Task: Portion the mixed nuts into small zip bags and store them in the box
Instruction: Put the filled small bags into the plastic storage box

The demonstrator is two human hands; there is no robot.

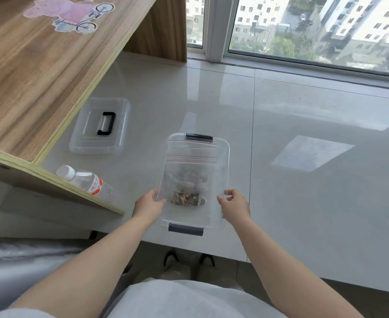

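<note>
The clear, rigid plastic box (223,157) on the white ledge (303,203) is gripped at its side rims by the left hand (148,204) and right hand (235,203). Inside, soft clear zip bags (190,166) of mixed nuts (187,200) lie flat; the load is judged light but slippery.

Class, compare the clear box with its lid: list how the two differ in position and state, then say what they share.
The clear box sits between both hands, the left hand and right hand gripping its sides; the lid lies untouched beside the wooden shelf.
The box holds zip bags with nuts; the lid holds nothing.
The box has grey end latches; the lid has a black handle.
Both are clear plastic, resting on the white surface.
</note>
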